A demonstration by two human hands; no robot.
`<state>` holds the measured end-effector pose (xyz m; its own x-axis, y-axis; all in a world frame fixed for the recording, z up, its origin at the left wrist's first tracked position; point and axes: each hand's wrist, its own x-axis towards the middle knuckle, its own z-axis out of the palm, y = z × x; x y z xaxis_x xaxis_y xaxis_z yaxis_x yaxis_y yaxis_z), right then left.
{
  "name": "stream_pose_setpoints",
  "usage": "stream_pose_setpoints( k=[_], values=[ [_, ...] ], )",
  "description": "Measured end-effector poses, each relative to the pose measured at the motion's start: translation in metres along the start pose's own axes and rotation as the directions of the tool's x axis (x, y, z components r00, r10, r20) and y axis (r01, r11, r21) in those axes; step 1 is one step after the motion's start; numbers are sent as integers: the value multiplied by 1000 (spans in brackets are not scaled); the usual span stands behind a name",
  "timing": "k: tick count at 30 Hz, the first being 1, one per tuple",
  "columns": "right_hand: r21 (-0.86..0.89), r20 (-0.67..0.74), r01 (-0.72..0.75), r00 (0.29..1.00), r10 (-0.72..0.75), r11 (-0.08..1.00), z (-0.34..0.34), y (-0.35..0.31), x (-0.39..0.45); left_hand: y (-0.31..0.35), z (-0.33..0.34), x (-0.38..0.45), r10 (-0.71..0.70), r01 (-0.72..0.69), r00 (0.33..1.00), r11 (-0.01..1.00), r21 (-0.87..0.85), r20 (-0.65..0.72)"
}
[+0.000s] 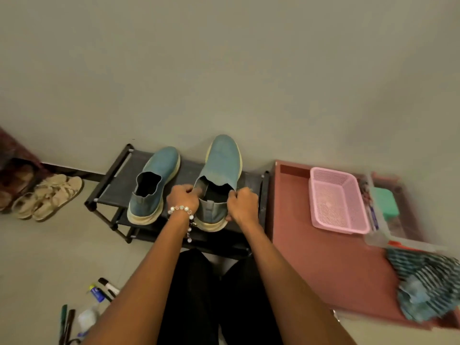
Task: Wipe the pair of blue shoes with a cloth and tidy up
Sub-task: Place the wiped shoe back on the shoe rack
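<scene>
Tan strappy sandals (47, 196) lie on the floor far out to the left of the hands, and nearer the person, low on that side, markers (108, 287) and a small bottle (87, 317) are scattered; the blue label on one of them is too blurred to read. A black shoe rack (113, 188) stands against the wall and carries both blue shoes, toes toward the wall. The left shoe (154, 183) sits just left of the left hand, untouched. The left hand (183, 199), with a bead bracelet (180, 210) on its wrist, has its fingers curled and pinches the left side of the collar of the right shoe (221, 175). The right hand (242, 204) grips the opposite side of that same collar, so this shoe lies between the two hands, its heel toward the person. Right of the right hand is a reddish-brown low surface (321, 257) bearing a pink mesh basket (336, 197). Further right a clear container (383, 220) holds a green block (385, 202), and a blue-green striped cloth (428, 287) lies crumpled well apart from both hands. No writing on the shoes is visible.
</scene>
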<state>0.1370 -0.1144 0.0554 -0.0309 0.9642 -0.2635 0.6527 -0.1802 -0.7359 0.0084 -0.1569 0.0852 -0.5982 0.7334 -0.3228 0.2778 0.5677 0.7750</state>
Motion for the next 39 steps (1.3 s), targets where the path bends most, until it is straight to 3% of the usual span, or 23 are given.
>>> stream_pose_setpoints(
  k=[5, 13, 18, 22, 25, 28, 30, 32, 34, 36, 39],
  values=[
    [-52, 156, -39, 987, 47, 998, 41, 9, 27, -33, 18, 45, -76, 77, 996, 997, 23, -52],
    [91, 106, -146, 985, 136, 985, 53, 17, 24, -55, 27, 59, -36, 44, 994, 996, 82, -106],
    [43, 77, -159, 985, 155, 986, 48, 25, 22, -57, 34, 45, -77, 88, 994, 984, 157, -78],
    [48, 70, -176, 983, 172, 983, 47, 26, 21, -58, 31, 47, -57, 56, 998, 998, 23, 21],
    [-112, -34, -79, 997, 76, 991, 40, 15, 17, -69, 14, 57, -61, 64, 998, 989, -135, 24],
    [-65, -120, 141, 982, -148, 988, 35, -15, 5, -68, -20, 53, -16, -34, 981, 967, -251, -194],
    [30, -68, 275, 960, -273, 961, 47, -41, 1, -67, -50, 52, -4, -98, 888, 975, -198, -460],
    [123, 57, 304, 948, -312, 945, 71, -60, 5, -72, -77, 61, -94, -6, 810, 986, -168, -579],
    [192, 191, 220, 948, -256, 957, 100, -71, 13, -81, -92, 78, -277, 216, 852, 959, -184, -444],
    [176, 315, 117, 934, -168, 977, 126, -77, 25, -84, -97, 85, -454, 442, 878, 891, -105, -156],
    [143, 508, -73, 861, -10, 987, 153, -85, 36, -85, -92, 95, -538, 539, 842, 841, -40, 42]
  ],
)
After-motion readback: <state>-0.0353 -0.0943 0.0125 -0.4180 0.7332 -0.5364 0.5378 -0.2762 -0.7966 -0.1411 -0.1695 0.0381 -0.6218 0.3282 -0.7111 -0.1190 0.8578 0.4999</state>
